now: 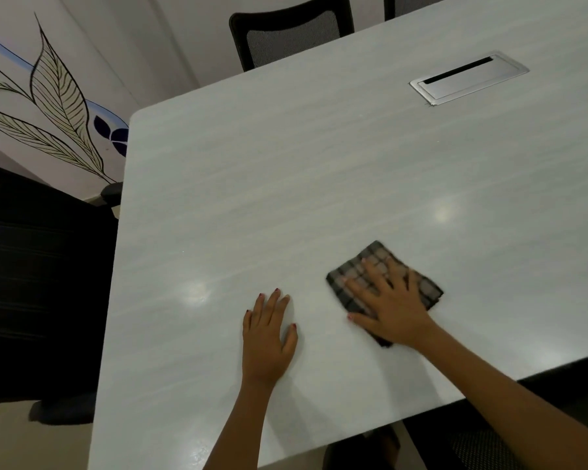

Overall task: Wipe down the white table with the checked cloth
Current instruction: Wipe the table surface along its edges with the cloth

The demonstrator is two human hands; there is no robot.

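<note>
The white table (286,184) fills most of the view. A folded grey-and-black checked cloth (425,286) lies flat on it near the front right. My right hand (387,303) presses down on the cloth with spread, straight fingers and covers its middle. My left hand (269,334) rests flat on the bare tabletop to the left of the cloth, a short gap away, holding nothing.
A silver cable hatch (469,78) is set into the table at the far right. A black mesh chair (289,32) stands at the far edge, another dark chair (38,283) at the left side. The table's front edge runs diagonally at lower right.
</note>
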